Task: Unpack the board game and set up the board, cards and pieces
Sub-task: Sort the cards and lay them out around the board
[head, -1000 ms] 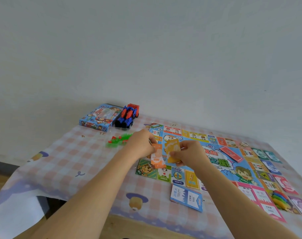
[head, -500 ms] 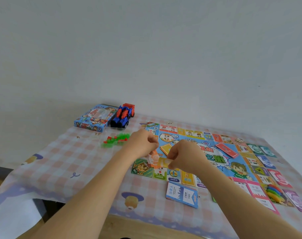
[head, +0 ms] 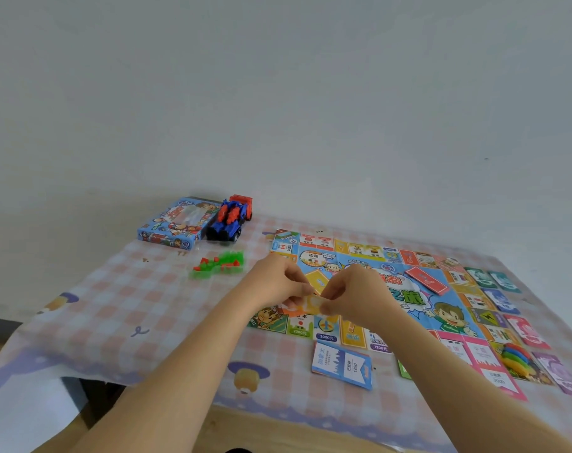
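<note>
Both hands meet low over the near left part of the board, and between them they pinch a small yellow-orange card [head: 312,304]. The left hand [head: 278,282] has its fingers curled down onto the card's left end, while the right hand [head: 359,295] nips the other end between thumb and fingers. The card is blurred, so I can't read its face from where I stand.

Just beyond the knuckles a yellow card [head: 318,278] lies flat on the game board [head: 448,317], which is spread open on the checked tablecloth [head: 114,305]. Further right on the board sits a red card stack [head: 426,280], set at a slant. Off the board's near edge, on the cloth, is a blue card stack [head: 341,364].

Along the board's right side lie teal cards [head: 493,277], pink cards [head: 526,330] and purple cards [head: 562,374], one group after another toward the near edge. A little heap of coloured pawns [head: 516,358] rests at the near right corner of the board.

To the left of the board, on the cloth, green and red plastic pieces [head: 219,264] lie in a loose cluster. Behind them, by the wall, the game box [head: 176,225] lies flat with a red and blue toy truck [head: 230,219] just beside it.
</note>
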A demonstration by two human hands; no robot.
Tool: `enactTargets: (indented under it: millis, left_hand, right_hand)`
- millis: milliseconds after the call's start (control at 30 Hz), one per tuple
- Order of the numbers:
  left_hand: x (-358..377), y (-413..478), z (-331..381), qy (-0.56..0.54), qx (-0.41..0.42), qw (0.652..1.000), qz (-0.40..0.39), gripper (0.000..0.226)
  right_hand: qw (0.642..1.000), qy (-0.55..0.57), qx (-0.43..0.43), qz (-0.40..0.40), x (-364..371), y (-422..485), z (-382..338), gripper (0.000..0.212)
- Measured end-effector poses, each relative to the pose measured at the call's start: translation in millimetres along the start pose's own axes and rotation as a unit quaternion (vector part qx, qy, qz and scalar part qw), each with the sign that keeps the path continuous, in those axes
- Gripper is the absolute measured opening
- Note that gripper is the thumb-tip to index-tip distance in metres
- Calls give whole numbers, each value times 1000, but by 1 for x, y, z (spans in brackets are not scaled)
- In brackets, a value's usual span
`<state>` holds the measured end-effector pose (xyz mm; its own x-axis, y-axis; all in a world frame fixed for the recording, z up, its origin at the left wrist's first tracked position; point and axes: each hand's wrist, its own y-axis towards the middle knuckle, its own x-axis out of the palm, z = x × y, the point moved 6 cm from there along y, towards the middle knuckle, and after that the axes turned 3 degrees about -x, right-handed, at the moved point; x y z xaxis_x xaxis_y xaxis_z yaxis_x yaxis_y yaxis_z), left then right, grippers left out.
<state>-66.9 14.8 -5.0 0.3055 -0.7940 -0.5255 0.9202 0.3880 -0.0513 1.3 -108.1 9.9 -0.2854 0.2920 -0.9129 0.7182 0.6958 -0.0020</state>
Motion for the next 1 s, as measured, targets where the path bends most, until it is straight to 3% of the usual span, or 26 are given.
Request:
enactTargets:
  millis: [133, 500, 633, 800, 1000]
  left_hand:
    - [2, 1, 0, -9, -9, 1000, 6, 11]
    - [1, 3, 5, -40, 8, 998, 45, 20]
    - [4, 8, 23, -41, 39, 995, 83, 14]
    - [27, 18, 48, -68, 89, 987, 114, 6]
    - [79, 34, 93, -41, 132, 985, 102, 7]
  right_hand:
    - [999, 50, -2, -7, 2, -3, 2, 7]
    - [989, 134, 2, 70, -14, -11, 6, 8]
    - [966, 218, 27, 137, -36, -20, 22, 13]
    - [924, 333, 84, 169, -52, -33, 58, 3]
    - [932, 241, 72, 260, -86, -58, 108, 9]
